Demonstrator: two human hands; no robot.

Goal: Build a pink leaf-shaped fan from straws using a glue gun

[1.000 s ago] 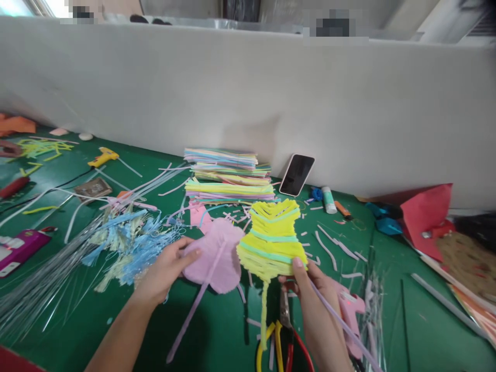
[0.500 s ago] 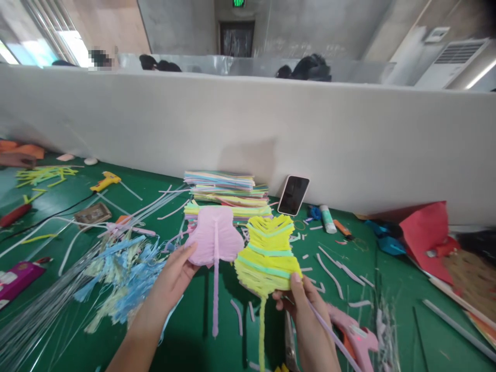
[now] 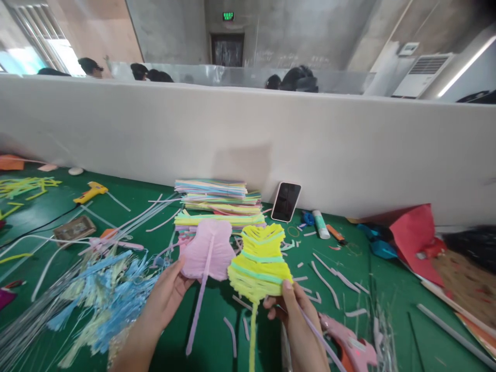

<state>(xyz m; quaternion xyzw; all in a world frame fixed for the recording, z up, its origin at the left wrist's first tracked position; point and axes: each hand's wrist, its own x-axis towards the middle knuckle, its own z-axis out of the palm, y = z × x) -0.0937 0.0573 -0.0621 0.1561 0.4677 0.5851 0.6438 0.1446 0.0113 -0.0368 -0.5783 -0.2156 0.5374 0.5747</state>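
My left hand (image 3: 168,289) grips the lower left edge of a pink fan-shaped piece (image 3: 209,248) made of fuzzy pipe cleaners, its thin stem slanting down toward me. In my right hand (image 3: 300,315) is a yellow pipe-cleaner fan (image 3: 261,258) with pale green stripes, pinched at its lower right corner between thumb and fingers. Its yellow stem hangs straight down. The two pieces are side by side above the table, nearly touching. A loose lilac pipe cleaner (image 3: 320,336) runs across my right hand. Close to that hand lies a pink glue gun (image 3: 351,341).
Bundles of coloured pipe cleaners (image 3: 217,204) lie against the white partition (image 3: 232,134), beside a propped phone (image 3: 285,201). Blue tassels (image 3: 127,294), a yellow glue gun (image 3: 91,192) and a small box (image 3: 75,230) are on the left. Lilac scraps, a glue stick (image 3: 321,225) and red paper (image 3: 416,243) lie right.
The pink piece has tilted, its stem swinging to the left. Both hands keep their holds, and the view has shifted to the right and up a little.
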